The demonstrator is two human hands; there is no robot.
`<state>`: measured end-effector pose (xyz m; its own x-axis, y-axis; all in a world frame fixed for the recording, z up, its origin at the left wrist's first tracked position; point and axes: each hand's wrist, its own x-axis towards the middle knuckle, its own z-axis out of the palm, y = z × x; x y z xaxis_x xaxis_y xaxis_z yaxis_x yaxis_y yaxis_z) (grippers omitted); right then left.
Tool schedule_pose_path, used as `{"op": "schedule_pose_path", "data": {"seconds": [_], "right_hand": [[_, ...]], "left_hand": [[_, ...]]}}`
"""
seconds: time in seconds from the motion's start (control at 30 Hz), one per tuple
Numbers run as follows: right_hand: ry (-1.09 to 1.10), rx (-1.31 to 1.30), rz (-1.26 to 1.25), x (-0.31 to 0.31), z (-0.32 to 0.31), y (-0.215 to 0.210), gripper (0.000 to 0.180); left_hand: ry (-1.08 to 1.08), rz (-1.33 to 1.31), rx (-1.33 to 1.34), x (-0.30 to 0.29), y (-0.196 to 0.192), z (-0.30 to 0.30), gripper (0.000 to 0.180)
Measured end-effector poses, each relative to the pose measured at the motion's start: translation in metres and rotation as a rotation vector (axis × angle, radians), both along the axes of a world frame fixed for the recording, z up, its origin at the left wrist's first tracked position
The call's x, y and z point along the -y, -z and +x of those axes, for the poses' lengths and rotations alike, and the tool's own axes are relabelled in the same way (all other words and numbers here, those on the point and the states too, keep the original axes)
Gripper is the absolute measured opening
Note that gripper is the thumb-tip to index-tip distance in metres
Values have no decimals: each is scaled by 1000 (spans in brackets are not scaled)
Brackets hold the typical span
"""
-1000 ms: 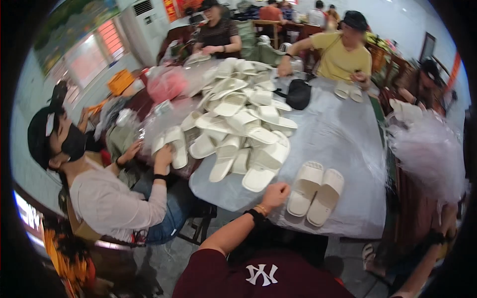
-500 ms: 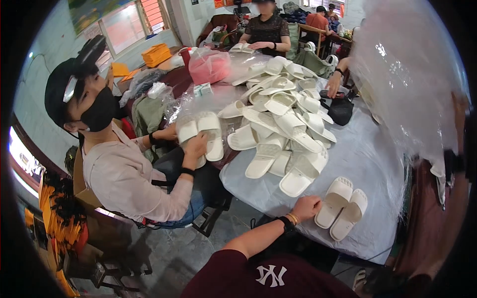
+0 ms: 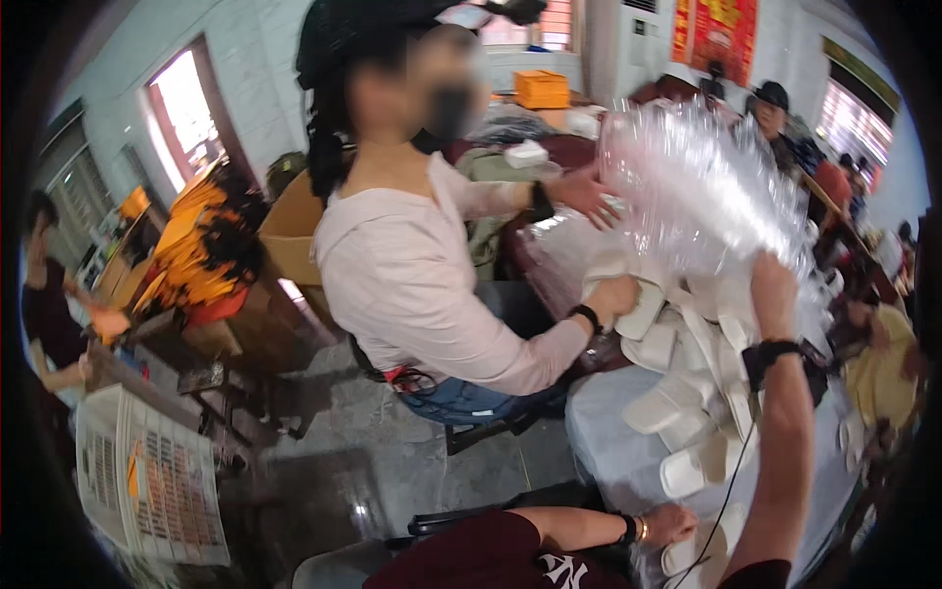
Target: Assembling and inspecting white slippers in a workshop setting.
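Note:
My right hand (image 3: 775, 290) is raised over the table, closed on a large bunch of clear plastic bags (image 3: 702, 182). The plastic spreads over the far end of the slipper pile. Low at the front edge, my left hand (image 3: 669, 525) is a loose fist beside a pair of white slippers (image 3: 724, 535); I see nothing in it. Beyond lies the pile of white slippers (image 3: 672, 401), partly hidden by my right arm and the plastic. A seated co-worker's hand (image 3: 616, 296) on my left grips a white slipper (image 3: 643, 312); their other hand (image 3: 586, 196) reaches to the plastic.
A seated co-worker in a pink top (image 3: 422, 285) is close on my left. Pale sheeting covers the table (image 3: 608, 412). A white plastic crate (image 3: 147, 481) stands at the lower left, near a heap of orange goods (image 3: 201, 245). A thin dark cable (image 3: 731, 491) hangs before my right arm.
My view has swung left. My right hand has brought the clear plastic from the far right across over the pile. My left fist stays by the slipper pair. The co-worker's far hand has lifted toward the plastic.

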<state>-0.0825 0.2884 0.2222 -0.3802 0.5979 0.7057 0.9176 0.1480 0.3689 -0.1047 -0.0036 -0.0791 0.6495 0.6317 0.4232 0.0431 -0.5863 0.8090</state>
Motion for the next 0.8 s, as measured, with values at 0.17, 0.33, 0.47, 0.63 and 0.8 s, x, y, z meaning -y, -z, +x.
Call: {"op": "schedule_pose_path", "data": {"seconds": [0.17, 0.33, 0.47, 0.63, 0.8], "right_hand": [[-184, -19, -186, 12, -70, 102, 9], [-156, -51, -276, 17, -72, 107, 11], [-166, -60, -289, 16, -60, 106, 21], [-127, -122, -299, 51, -71, 85, 67], [-169, -99, -315, 139, -49, 57, 67]], "left_hand": [[-53, 75, 46, 2, -15, -7, 15], [-44, -17, 14, 2, -22, -9, 16], [-108, 94, -19, 2, -8, 2, 16], [-51, 32, -38, -9, -18, -10, 21], [-47, 31, -47, -7, -26, -18, 23]]}}
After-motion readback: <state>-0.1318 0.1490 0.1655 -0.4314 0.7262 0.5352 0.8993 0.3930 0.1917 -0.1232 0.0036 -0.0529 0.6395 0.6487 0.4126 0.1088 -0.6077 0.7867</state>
